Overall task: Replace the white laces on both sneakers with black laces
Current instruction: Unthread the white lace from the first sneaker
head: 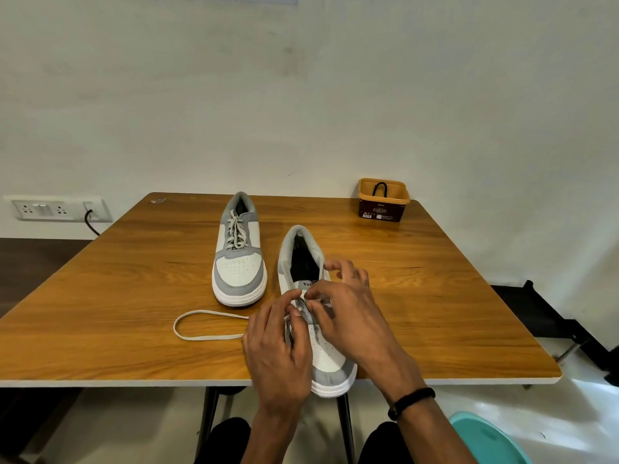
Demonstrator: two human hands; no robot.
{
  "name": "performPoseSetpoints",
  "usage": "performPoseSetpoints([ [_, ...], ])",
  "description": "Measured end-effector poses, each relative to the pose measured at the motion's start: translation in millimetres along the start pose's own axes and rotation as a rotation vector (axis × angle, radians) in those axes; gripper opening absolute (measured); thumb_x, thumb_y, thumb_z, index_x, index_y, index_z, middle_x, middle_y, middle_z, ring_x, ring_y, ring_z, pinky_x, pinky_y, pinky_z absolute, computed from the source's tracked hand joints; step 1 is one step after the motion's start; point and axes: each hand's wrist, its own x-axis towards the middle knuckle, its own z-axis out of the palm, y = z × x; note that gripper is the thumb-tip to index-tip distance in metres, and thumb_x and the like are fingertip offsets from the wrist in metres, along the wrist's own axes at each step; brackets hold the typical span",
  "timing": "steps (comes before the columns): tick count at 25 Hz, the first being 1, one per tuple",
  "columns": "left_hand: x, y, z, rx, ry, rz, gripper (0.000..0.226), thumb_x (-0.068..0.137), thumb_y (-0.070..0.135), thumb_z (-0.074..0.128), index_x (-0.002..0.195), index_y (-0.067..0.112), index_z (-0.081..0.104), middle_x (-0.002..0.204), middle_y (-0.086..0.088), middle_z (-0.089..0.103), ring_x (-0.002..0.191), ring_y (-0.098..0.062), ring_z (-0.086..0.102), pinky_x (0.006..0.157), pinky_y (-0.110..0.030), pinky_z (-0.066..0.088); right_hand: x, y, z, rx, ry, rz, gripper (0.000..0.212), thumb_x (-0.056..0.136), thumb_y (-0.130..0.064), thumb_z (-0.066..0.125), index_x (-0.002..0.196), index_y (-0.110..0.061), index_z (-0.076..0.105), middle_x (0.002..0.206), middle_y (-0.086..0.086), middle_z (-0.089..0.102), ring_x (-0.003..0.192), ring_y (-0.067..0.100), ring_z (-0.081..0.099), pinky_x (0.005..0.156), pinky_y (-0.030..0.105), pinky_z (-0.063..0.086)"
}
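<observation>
Both your hands worked the near sneaker [330, 360], which sat at the worktop's [435, 313] front edge, toe overhanging. Left hand [279, 349] fingers were curled on the white lace [201, 324] at the eyelets; right hand [348, 306] pinched the lace by the tongue. The freed lace looped out to the left on the worktop.

Risk, as judged: a hard tug could drag the overhanging sneaker off the edge, or snag the lace in an eyelet.

Count: two sneakers, the far one [238, 252] fully laced in white. One tub [383, 200] stood at the far right, well apart, with black lace [380, 188] showing above its rim; how many were inside could not be told.
</observation>
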Motion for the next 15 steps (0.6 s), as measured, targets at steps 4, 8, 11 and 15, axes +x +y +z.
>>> performPoseSetpoints([
  [4,-1,0,0,0.006,-0.006,0.005,0.032,0.103,0.028,0.046,0.124,0.024,0.070,0.117,0.010,0.070,0.110,-0.015,0.064,0.089,-0.053,0.053,-1,-4,3,-0.086,0.029,-0.043,0.011,0.106,-0.027,0.055,0.111,-0.021,0.062,0.130,-0.001,0.041,0.120,0.015,0.041,0.095,0.036,0.053],
  [8,0,-2,1,0.003,-0.012,0.015,0.030,0.103,0.026,0.048,0.125,0.022,0.069,0.116,0.007,0.070,0.106,-0.014,0.064,0.084,-0.051,0.056,-6,4,2,0.118,0.156,-0.001,0.010,0.110,-0.020,0.043,0.101,-0.022,0.047,0.107,-0.004,0.048,0.090,0.011,0.050,0.074,0.028,0.048],
  [11,1,-1,0,0.005,-0.011,0.015,0.029,0.103,0.024,0.051,0.125,0.021,0.069,0.114,0.005,0.070,0.103,-0.012,0.063,0.080,-0.050,0.057,-4,20,-3,0.234,0.305,0.055,0.013,0.110,-0.019,0.044,0.099,-0.022,0.048,0.095,-0.005,0.054,0.082,0.013,0.054,0.070,0.037,0.052],
  [15,10,-1,3,0.084,-0.050,0.021,0.028,0.103,0.029,0.053,0.127,0.024,0.067,0.106,0.006,0.068,0.096,-0.014,0.063,0.082,-0.053,0.056,-3,31,-4,0.229,0.360,0.103,0.007,0.108,-0.022,0.051,0.103,-0.024,0.054,0.097,-0.010,0.059,0.087,0.009,0.058,0.075,0.040,0.056],
])
